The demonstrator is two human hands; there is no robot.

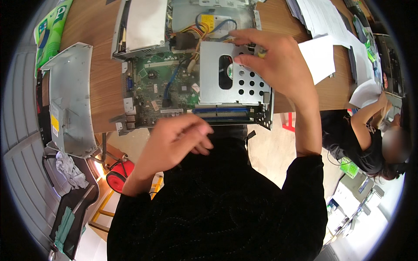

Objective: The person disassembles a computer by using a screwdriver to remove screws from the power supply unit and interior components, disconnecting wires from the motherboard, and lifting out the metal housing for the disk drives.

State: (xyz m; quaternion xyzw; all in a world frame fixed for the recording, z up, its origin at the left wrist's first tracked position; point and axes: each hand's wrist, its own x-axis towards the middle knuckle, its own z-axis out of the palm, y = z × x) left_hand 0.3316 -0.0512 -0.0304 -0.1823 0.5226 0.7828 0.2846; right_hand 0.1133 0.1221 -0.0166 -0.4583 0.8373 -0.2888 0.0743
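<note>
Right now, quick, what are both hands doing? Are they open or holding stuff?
Left hand: loosely curled, blurred; can't tell if it holds anything.
Right hand: thumb and fingers apart at the silver metal bracket; grip can't be told.

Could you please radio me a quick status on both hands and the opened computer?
Right hand at silver bracket, upper right corner, grip unclear. Left hand loosely curled near circuit board, nothing visible in it. Blue cable across board.

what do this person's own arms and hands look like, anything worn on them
The left hand and right hand are ungloved. Plain black sleeves end along the forearms, leaving the wrists uncovered; no watch or ring shows.
</note>
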